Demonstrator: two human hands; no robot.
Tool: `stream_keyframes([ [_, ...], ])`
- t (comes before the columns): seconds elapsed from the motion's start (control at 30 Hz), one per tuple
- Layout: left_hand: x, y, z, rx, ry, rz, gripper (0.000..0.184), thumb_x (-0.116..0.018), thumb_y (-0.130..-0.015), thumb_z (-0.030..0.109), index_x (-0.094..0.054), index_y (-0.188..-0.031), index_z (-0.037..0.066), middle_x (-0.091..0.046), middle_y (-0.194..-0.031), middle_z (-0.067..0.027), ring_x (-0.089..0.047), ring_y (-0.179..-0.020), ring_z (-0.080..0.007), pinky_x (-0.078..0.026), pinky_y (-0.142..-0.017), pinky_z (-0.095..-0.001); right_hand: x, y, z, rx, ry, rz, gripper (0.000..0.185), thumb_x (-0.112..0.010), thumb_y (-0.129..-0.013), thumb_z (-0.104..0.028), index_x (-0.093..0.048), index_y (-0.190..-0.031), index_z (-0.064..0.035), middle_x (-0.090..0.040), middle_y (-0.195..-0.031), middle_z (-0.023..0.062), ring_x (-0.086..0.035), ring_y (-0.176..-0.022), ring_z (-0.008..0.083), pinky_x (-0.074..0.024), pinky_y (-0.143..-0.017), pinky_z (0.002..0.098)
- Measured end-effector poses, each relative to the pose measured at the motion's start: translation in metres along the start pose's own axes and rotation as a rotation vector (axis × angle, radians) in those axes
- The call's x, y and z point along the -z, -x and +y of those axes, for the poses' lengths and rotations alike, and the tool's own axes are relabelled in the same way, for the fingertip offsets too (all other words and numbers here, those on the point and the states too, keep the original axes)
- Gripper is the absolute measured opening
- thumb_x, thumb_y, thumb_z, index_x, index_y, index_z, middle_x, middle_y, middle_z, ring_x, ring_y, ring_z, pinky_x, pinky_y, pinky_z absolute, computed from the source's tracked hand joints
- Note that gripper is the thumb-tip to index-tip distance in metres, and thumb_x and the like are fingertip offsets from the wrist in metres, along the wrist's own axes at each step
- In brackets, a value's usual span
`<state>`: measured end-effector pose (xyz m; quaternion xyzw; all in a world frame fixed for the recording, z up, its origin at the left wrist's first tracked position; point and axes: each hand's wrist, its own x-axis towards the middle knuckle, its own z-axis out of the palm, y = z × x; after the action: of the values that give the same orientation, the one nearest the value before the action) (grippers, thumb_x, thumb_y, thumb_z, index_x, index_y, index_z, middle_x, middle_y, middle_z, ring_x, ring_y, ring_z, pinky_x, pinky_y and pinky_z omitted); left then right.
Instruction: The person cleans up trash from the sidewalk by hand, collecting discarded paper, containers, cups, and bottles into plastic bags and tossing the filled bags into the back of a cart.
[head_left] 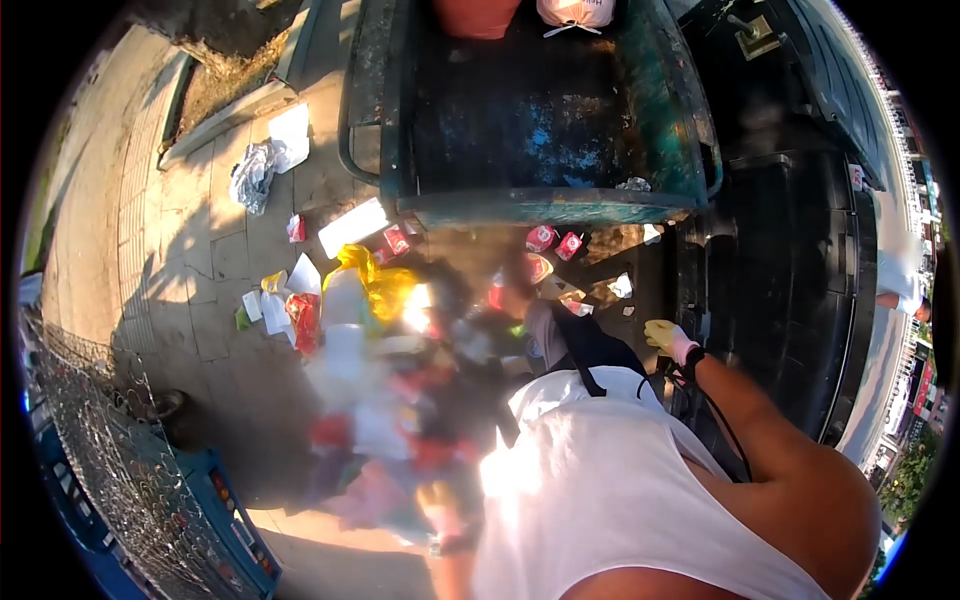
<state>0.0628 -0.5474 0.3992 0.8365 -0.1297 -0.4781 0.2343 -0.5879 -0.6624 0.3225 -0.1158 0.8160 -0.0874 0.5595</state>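
Had the left hand low at the near edge of a pile of mixed litter on the paving; could not tell its hold, released, clenched or grasping, for the blur. Had the gloved right hand out near a black bin, loosely curled and seemingly released, with nothing visible in it.

Saw a yellow plastic bag at the far side of the pile, a flat white box just beyond it, and a red wrapper at its left. Noted red-and-white cartons near the foot of an open green metal container, and crumpled foil against a white sheet, well apart from the pile.

Found a red bag and a tied pale bag at the container's far end. Counted only those two as bagged and contained; judged most of the work left, with the pile loose and stray pieces scattered around it.
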Motion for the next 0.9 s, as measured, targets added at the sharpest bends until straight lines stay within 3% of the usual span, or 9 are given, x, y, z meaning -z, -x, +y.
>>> stream_keyframes([
  [0.03,0.006,-0.004,0.006,0.014,0.094,0.009,0.059,-0.072,-0.101,0.028,-0.048,-0.147,0.001,-0.060,-0.130,-0.0074,-0.056,-0.109,-0.0173,-0.050,-0.092,-0.0326,-0.004,-0.008,0.035,0.101,-0.036,0.031,0.035,-0.063,-0.104,-0.039,-0.069,-0.127,-0.0145,-0.074,-0.115,0.0004,-0.071,-0.099,0.0185,-0.0531,-0.079,0.0341],
  [0.13,0.049,-0.039,-0.036,-0.230,0.032,0.038,0.062,-0.072,-0.101,0.029,-0.046,-0.150,0.001,-0.058,-0.133,-0.0073,-0.057,-0.109,-0.0176,-0.050,-0.091,-0.0316,-0.023,0.045,0.083,0.017,-0.060,-0.053,0.032,-0.063,-0.103,-0.032,-0.070,-0.126,-0.0118,-0.075,-0.113,0.0018,-0.071,-0.096,0.0198,-0.0534,-0.076,0.0340],
  [0.2,0.101,-0.066,-0.098,-0.323,-0.191,-0.079,0.052,-0.065,-0.101,0.023,-0.049,-0.148,0.005,-0.057,-0.136,-0.0097,-0.055,-0.117,-0.0228,-0.043,-0.102,-0.0395,-0.047,0.056,0.144,0.036,0.106,-0.076,0.032,-0.063,-0.103,-0.032,-0.069,-0.128,-0.0125,-0.072,-0.119,0.0022,-0.069,-0.102,0.0205,-0.0517,-0.082,0.0342],
  [0.23,0.122,-0.070,-0.123,-0.297,-0.219,-0.110,0.046,-0.059,-0.101,0.020,-0.053,-0.145,0.008,-0.057,-0.138,-0.0113,-0.052,-0.128,-0.0274,-0.037,-0.113,-0.0482,-0.056,0.062,0.175,0.080,0.242,-0.084,0.033,-0.063,-0.103,-0.031,-0.068,-0.129,-0.0128,-0.071,-0.122,0.0023,-0.067,-0.106,0.0208,-0.0508,-0.085,0.0343],
  [0.37,0.160,-0.041,-0.165,-0.141,-0.240,-0.054,0.046,-0.060,-0.100,0.022,-0.053,-0.144,0.007,-0.058,-0.134,-0.0109,-0.052,-0.122,-0.0256,-0.038,-0.108,-0.0450,-0.065,0.100,0.251,0.324,0.737,-0.187,0.035,-0.064,-0.102,-0.029,-0.066,-0.134,-0.0143,-0.066,-0.134,0.0031,-0.062,-0.119,0.0221,-0.0473,-0.097,0.0347],
  [0.43,0.168,-0.026,-0.187,-0.066,-0.227,-0.040,0.047,-0.060,-0.100,0.022,-0.053,-0.143,0.007,-0.058,-0.132,-0.0107,-0.053,-0.119,-0.0248,-0.039,-0.106,-0.0434,-0.067,0.114,0.269,0.311,1.020,-0.232,0.037,-0.064,-0.102,-0.028,-0.065,-0.137,-0.0150,-0.063,-0.140,0.0035,-0.059,-0.126,0.0227,-0.0456,-0.104,0.0349],
  [0.57,0.167,-0.002,-0.208,0.040,-0.163,-0.033,0.047,-0.061,-0.099,0.024,-0.053,-0.142,0.006,-0.058,-0.128,-0.0104,-0.053,-0.112,-0.0230,-0.041,-0.100,-0.0402,-0.045,0.085,0.322,0.273,1.137,-0.225,0.039,-0.064,-0.102,-0.027,-0.063,-0.140,-0.0158,-0.059,-0.148,0.0041,-0.055,-0.135,0.0238,-0.0434,-0.112,0.0354],
  [0.7,0.144,0.001,-0.218,0.130,-0.070,-0.023,0.048,-0.062,-0.098,0.025,-0.053,-0.141,0.005,-0.058,-0.124,-0.0100,-0.053,-0.106,-0.0213,-0.043,-0.095,-0.0370,-0.045,0.128,0.227,0.234,1.023,-0.175,0.037,-0.063,-0.103,-0.027,-0.063,-0.138,-0.0151,-0.060,-0.144,0.0042,-0.057,-0.130,0.0240,-0.0450,-0.107,0.0363],
  [0.9,0.129,-0.008,-0.205,0.292,-0.009,0.001,0.050,-0.063,-0.096,0.027,-0.053,-0.139,0.003,-0.059,-0.117,-0.0095,-0.053,-0.096,-0.0187,-0.046,-0.088,-0.0322,-0.049,0.117,0.139,0.313,1.060,-0.204,0.035,-0.061,-0.104,-0.028,-0.062,-0.135,-0.0139,-0.063,-0.137,0.0045,-0.060,-0.124,0.0243,-0.0474,-0.100,0.0376],
])
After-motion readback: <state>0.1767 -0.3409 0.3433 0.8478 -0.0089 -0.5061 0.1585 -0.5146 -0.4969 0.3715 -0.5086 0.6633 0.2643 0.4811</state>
